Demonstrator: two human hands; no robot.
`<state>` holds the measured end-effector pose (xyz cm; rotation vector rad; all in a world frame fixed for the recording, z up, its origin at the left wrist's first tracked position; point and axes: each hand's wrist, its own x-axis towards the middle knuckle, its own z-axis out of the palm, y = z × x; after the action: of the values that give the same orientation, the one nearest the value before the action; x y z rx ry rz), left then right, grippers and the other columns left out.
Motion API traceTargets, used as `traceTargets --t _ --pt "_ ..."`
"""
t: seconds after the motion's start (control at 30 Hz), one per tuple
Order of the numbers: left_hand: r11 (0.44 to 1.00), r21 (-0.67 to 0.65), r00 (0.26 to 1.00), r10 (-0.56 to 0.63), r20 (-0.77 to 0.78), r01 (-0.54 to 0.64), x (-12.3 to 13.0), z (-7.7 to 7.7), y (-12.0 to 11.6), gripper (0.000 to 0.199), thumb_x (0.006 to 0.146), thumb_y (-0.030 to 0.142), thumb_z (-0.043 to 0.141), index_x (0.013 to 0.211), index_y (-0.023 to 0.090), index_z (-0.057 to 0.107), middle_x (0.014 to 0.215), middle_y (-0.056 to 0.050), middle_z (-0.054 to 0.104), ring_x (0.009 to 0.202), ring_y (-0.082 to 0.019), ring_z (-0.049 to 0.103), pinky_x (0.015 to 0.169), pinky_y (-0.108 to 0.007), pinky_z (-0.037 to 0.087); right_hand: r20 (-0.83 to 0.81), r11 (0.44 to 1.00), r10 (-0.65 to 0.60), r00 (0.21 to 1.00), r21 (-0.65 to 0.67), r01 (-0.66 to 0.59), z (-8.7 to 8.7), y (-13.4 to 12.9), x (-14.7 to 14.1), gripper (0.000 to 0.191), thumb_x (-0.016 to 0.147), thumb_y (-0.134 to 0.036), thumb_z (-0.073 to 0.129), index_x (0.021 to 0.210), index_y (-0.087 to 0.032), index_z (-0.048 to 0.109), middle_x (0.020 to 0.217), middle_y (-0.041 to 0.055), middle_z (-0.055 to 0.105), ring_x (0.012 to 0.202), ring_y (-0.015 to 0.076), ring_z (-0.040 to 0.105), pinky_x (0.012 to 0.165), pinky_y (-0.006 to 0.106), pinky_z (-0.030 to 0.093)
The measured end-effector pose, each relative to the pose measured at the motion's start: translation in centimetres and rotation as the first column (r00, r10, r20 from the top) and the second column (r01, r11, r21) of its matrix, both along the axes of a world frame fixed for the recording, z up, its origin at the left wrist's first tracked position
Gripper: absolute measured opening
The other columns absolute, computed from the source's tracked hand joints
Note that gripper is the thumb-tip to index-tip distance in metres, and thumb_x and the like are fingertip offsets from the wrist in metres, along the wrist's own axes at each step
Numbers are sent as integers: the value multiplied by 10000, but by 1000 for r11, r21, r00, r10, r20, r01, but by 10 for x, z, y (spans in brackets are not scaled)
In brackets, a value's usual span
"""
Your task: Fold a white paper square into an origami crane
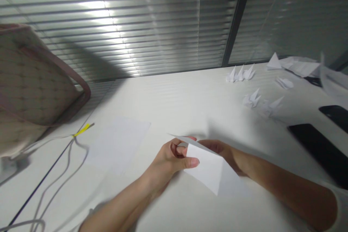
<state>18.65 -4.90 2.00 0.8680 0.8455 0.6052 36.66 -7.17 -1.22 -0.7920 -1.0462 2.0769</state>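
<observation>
We pinch a folded white paper sheet (208, 166) between our left hand (170, 157), its thumb pressed on the face, and our right hand (214, 148), fingers behind the upper edge, above the white desk (176, 98), its long fold slanting toward our right forearm (280, 188).

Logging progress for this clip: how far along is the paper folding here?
Done: several white folded paper figures stand in a row on the white desk, with more figures nearer. In hand: the left hand and right hand hold a partly folded white sheet. Left: one flat sheet lies unfolded on the desk.
</observation>
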Motion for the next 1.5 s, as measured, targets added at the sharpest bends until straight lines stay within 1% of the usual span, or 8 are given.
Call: traceTargets --t 0.27,0.73,0.93,1.17,1.23,1.3,1.4,1.5 --pt "992 76 989 -112 93 105 -2 -12 3 428 644 204 817 977 171 550 658 -32 707 723 -249 700 770 -408 508 -27 995 -34 999 88 36 -1 3 0 315 804 -467 657 943 -186 676 736 -9 569 619 97 510 578 234 418" --pt "993 117 997 6 -83 3 -3 -12 5 240 656 315 809 697 147 643 667 -27 696 594 -142 608 600 -247 451 -15 978 -209 978 10 209 1 3 1 336 689 -447 769 888 -205 649 891 8 644 852 141 594 854 302 425" --pt "984 168 985 79 -155 -53 -13 -2 14 291 685 348 786 633 159 571 606 23 627 570 -95 555 560 -194 410 87 931 -327 941 202 305 3 10 18 315 760 -479 688 846 -196 581 875 18 627 824 145 592 744 272 447" --pt "943 331 929 149 -338 -30 -32 3 35 282 683 321 788 782 181 564 537 67 532 486 -80 476 448 -165 348 374 829 -524 765 428 359 -1 30 56 284 748 -432 691 779 -198 533 672 -29 596 590 115 534 539 238 378" --pt "896 437 883 143 -446 75 -33 -1 34 266 750 345 720 868 213 521 506 89 486 444 -92 451 421 -181 344 448 812 -550 705 485 325 -8 34 58 248 741 -389 695 762 -196 540 640 -24 600 593 133 552 541 253 386" --pt "780 576 787 188 -587 244 -33 -7 30 217 817 351 638 932 232 497 495 98 462 415 -100 430 416 -197 337 509 793 -573 643 542 278 -14 34 56 204 759 -362 670 748 -202 545 618 -20 594 582 149 557 538 272 397" --pt "512 716 622 382 -684 474 -31 -15 24 195 837 300 597 1008 223 543 621 30 573 558 -161 549 537 -268 445 553 738 -626 550 648 189 -17 32 53 103 789 -300 634 810 -212 584 701 13 622 657 189 577 627 339 445" --pt "237 754 617 454 -643 612 -28 -20 21 295 861 184 519 1151 198 568 1157 -117 626 1087 -286 555 900 -436 464 536 658 -678 503 747 91 -13 31 53 197 786 -202 626 980 -232 634 1022 72 651 990 259 566 906 447 411"
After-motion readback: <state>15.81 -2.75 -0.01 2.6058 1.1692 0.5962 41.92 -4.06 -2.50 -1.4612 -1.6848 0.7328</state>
